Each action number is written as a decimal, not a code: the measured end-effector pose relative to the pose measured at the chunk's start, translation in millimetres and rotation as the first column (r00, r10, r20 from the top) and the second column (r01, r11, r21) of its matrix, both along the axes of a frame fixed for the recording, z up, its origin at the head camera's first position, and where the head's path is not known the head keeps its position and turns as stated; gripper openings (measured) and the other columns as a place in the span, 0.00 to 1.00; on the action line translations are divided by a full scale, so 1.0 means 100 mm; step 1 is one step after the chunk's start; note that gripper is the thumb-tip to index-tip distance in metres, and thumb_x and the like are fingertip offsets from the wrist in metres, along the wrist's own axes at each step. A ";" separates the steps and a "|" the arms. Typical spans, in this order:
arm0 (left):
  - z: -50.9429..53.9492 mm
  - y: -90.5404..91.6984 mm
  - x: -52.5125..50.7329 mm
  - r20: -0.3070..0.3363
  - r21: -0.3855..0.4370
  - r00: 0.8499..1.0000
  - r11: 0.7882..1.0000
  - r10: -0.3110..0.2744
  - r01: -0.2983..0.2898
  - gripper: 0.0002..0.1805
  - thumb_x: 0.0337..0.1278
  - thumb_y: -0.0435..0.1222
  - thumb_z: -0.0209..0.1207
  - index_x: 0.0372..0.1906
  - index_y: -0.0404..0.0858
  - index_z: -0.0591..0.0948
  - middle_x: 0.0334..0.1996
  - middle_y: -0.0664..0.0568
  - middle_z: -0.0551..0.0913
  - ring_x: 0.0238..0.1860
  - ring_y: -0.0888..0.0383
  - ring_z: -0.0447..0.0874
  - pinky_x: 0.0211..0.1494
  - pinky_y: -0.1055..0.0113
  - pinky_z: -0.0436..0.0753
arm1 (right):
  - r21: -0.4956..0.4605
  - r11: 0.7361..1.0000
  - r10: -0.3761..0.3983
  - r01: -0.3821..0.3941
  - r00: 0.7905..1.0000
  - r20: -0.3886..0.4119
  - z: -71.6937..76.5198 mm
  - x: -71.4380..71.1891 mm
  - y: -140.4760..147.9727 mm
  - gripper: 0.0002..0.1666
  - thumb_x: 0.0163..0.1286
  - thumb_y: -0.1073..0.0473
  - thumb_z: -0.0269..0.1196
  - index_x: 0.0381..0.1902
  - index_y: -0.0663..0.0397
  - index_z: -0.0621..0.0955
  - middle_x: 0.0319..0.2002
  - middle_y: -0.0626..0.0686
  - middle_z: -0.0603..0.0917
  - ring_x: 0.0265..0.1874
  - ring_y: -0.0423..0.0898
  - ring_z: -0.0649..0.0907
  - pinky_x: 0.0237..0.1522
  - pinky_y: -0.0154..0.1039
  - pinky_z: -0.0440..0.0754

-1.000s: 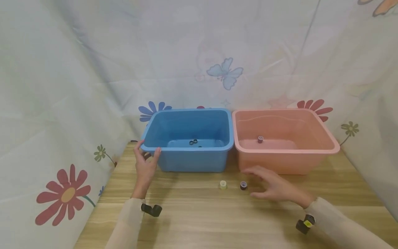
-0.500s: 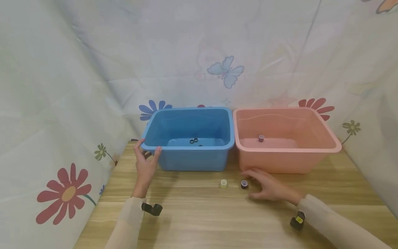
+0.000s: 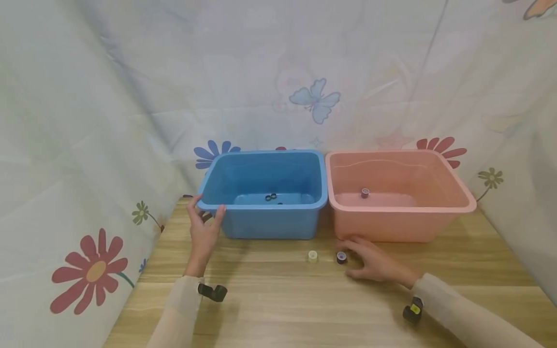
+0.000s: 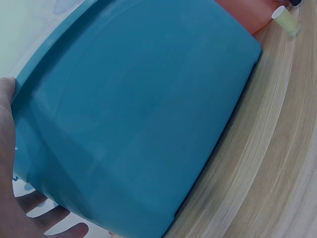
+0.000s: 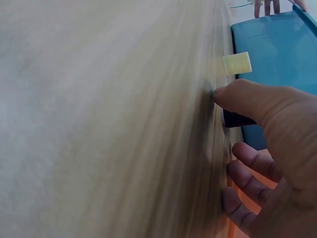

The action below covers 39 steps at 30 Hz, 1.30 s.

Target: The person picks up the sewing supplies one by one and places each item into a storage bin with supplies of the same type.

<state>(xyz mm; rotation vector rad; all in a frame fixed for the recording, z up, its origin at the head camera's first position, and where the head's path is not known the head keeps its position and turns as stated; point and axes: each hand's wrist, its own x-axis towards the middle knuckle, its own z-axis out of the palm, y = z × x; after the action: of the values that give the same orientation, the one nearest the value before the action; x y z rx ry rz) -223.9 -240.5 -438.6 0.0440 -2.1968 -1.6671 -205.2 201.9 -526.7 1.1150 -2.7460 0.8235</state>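
Observation:
In the head view, my left hand (image 3: 203, 240) holds the front left corner of a blue plastic tub (image 3: 270, 223), thumb at the front rim and fingers round the left side. My right hand (image 3: 376, 261) rests low over the table, thumb and fingers spread apart. Just left of its fingertips, a small dark spool (image 3: 341, 257) with a pale top stands upright; I see no clear grip on it. In the right wrist view the thumb partly covers this dark spool (image 5: 235, 119). A pale yellow spool (image 3: 312, 256) stands to its left.
A pink tub (image 3: 391, 227) adjoins the blue one on the right, with one purplish spool (image 3: 365, 193) inside. Several small dark rings (image 3: 271, 197) lie in the blue tub. The wooden table (image 3: 278, 304) ends at a patterned cloth (image 3: 270, 72) behind and beside.
My right hand has come slightly left and down, closer around the dark spool, its wrist shifting left. The left hand has stayed at the blue tub.

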 end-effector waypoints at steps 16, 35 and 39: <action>0.03 0.01 0.00 0.017 0.001 1.000 1.000 0.000 0.000 0.43 0.69 0.48 0.61 0.79 0.46 0.50 0.75 0.33 0.62 0.67 0.32 0.69 0.61 0.38 0.74 | -0.034 0.999 -0.018 0.017 0.999 -0.031 -0.06 -0.02 0.00 0.21 0.56 0.60 0.78 0.47 0.45 0.84 0.48 0.42 0.80 0.50 0.44 0.77 0.56 0.50 0.76; -0.16 -0.10 -0.15 0.007 0.019 1.000 1.000 -0.002 0.002 0.43 0.68 0.49 0.64 0.78 0.51 0.52 0.75 0.36 0.61 0.68 0.34 0.69 0.62 0.38 0.74 | -0.041 0.999 -0.025 0.023 0.999 -0.044 -0.04 0.00 -0.01 0.18 0.56 0.59 0.78 0.42 0.39 0.83 0.45 0.41 0.80 0.47 0.44 0.77 0.53 0.48 0.76; -0.33 -0.17 -0.23 0.000 0.011 1.000 1.000 0.008 -0.008 0.43 0.66 0.53 0.65 0.77 0.59 0.52 0.75 0.40 0.62 0.67 0.37 0.71 0.60 0.39 0.76 | -0.046 0.999 -0.026 0.026 1.000 -0.003 -0.04 0.00 -0.01 0.19 0.57 0.59 0.78 0.42 0.37 0.82 0.45 0.40 0.79 0.47 0.44 0.77 0.53 0.47 0.76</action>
<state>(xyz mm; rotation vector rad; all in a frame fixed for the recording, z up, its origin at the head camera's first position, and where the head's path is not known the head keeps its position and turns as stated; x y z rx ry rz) -247.0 -257.9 -471.4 0.0561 -2.1851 -1.6748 -204.9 201.3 -531.1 1.0688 -2.7183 0.8752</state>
